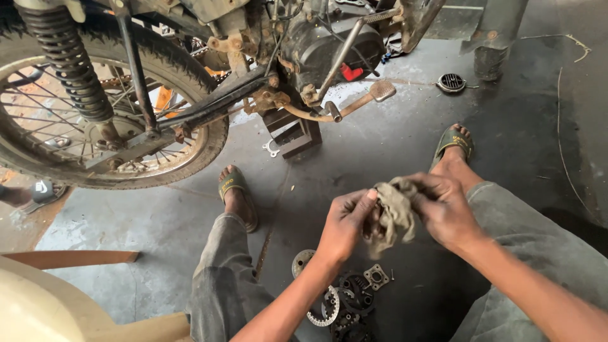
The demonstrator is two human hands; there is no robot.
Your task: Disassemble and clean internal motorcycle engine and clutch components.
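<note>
A dirty beige rag is bunched between both my hands above the concrete floor. My left hand grips its left side with curled fingers. My right hand pinches its upper right part. Whether a small part sits wrapped inside the rag is hidden. Below my hands, several greasy clutch plates and a toothed ring lie on the floor between my knees.
A motorcycle stands ahead, propped on a block, with its rear wheel, shock spring, engine case and brake pedal close by. A round horn lies on the floor. My sandalled feet rest apart. A pale chair edge is at lower left.
</note>
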